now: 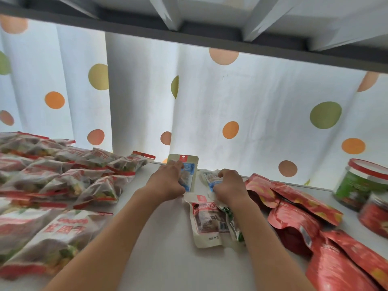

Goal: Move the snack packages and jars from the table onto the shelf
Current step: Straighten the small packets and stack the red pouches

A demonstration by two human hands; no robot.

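**Figure: Two hands arranging small pouches at the back of a shelf**

The person reaches both arms forward over the white shelf board [163, 259], beneath the underside of the next shelf tier [210, 36]. The left hand [168, 181] lies over a beige pouch with a blue label [189, 162], fingers curled across its face and thumb at its lower edge, apparently holding it upright against the dotted curtain [252, 101] so that the label faces outward. The right hand [228, 185] has its fingers bent down onto a second blue-labelled pouch [210, 177], which lies tilted just beside the first; whether the thumb pinches it from beneath cannot be told. Nearer the viewer, a beige pouch with a red label [207, 221] lies flat, partly under the right wrist, with a green-printed pouch [233, 223] touching its right edge.

Goods appear grouped by kind: translucent red-trimmed snack bags [69, 179] are heaped at the left, red foil pouches [304, 217] overlap at the right, and two red-lidded jars [363, 183] stand at the far right. The middle strip between the groups seems reserved for the small pouches, which probably explains why both hands work there. The task looks well advanced; the table is out of view.
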